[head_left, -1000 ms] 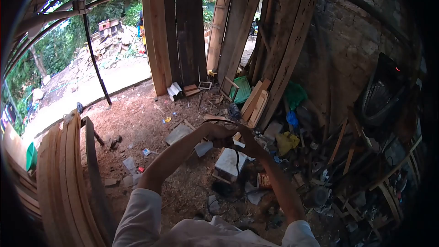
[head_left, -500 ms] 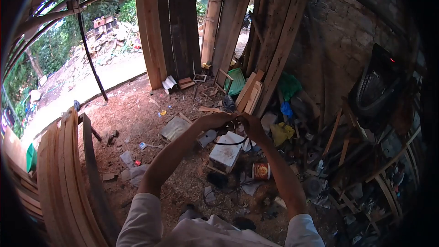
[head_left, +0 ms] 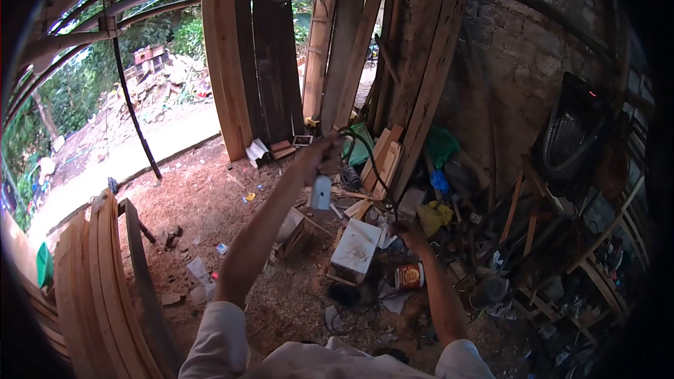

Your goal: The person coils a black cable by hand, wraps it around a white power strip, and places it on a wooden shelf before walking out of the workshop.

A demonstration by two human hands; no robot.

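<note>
Cable (head_left: 371,161): black, arcs from the raised left hand (head_left: 321,156), far, down to the lower right hand (head_left: 405,230), near-right. Both hands are closed around it. A white plug (head_left: 320,192) hangs just below the left hand, above the littered floor (head_left: 210,196).

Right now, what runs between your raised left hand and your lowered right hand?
In the head view, a black cable arcs from left hand to right hand.
</note>
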